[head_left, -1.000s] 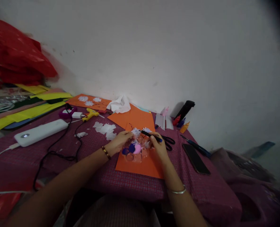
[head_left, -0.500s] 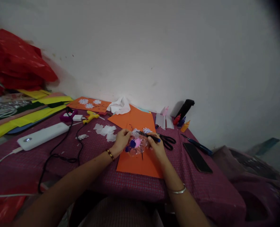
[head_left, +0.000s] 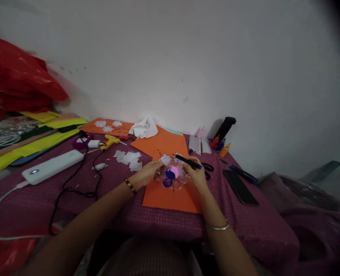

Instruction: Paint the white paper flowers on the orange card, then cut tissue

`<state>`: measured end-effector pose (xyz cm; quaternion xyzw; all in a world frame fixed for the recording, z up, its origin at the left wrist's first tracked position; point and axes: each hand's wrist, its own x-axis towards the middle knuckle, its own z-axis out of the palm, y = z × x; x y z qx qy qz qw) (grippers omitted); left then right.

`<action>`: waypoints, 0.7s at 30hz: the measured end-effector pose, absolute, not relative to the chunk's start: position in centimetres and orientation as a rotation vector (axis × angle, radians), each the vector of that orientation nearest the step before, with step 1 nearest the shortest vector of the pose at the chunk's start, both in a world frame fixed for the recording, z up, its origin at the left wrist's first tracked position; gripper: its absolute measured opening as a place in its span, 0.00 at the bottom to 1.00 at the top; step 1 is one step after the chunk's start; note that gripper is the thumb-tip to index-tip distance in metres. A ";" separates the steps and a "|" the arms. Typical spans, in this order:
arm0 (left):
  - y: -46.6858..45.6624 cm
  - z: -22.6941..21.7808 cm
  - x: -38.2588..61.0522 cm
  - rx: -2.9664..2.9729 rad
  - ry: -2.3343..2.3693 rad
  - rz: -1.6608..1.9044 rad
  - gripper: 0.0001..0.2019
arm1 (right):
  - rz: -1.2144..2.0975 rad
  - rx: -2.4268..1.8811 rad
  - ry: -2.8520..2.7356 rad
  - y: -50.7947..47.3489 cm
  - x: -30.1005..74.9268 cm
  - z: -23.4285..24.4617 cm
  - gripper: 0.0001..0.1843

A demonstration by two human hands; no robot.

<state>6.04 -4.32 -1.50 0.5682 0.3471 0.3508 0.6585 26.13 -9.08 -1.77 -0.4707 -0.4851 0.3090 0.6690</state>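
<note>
The clear packet (head_left: 172, 175) of coloured pieces, which had lain spread flat on the orange sheet (head_left: 170, 197), was lifted and bunched between the left hand (head_left: 145, 175) and right hand (head_left: 198, 177), shifting slightly rightward; fewer pieces showed than before.

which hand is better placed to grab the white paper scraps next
Left, probably. The left hand is nearer the scraps and holds only the clear packet; the right hand is on the packet's far side and also grips a pen.
</note>
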 end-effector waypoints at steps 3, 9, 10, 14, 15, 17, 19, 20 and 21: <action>-4.8 -0.7 5.1 1.374 0.754 0.651 0.17 | 0.677 -1.047 -1.080 -9.1 26.8 -1.8 0.14; -4.2 -0.3 4.8 1.430 0.871 0.856 0.12 | 0.677 -0.965 -1.017 -9.5 27.3 -1.3 0.15; -3.9 -0.3 4.8 1.415 0.912 0.950 0.13 | 0.682 -0.939 -0.995 -9.6 27.5 -1.1 0.15; -2.9 -0.4 4.5 1.340 1.003 1.246 0.12 | 0.790 -0.853 -0.976 -10.0 27.8 -0.7 0.17; -2.8 -0.4 4.5 1.329 1.007 1.286 0.12 | 0.829 -0.842 -0.989 -10.0 27.7 -0.7 0.17; -2.7 -0.4 4.5 1.317 1.006 1.339 0.12 | 0.894 -0.829 -1.011 -10.1 27.3 -0.8 0.16; -2.8 -0.5 4.6 1.315 1.002 1.365 0.12 | 0.936 -0.823 -1.016 -10.1 26.7 -1.0 0.17; -2.8 -0.5 4.6 1.317 0.999 1.369 0.12 | 0.949 -0.822 -1.011 -10.1 26.5 -1.0 0.18; -2.9 -0.5 4.7 1.320 0.995 1.370 0.12 | 0.958 -0.822 -1.004 -10.1 26.3 -1.0 0.18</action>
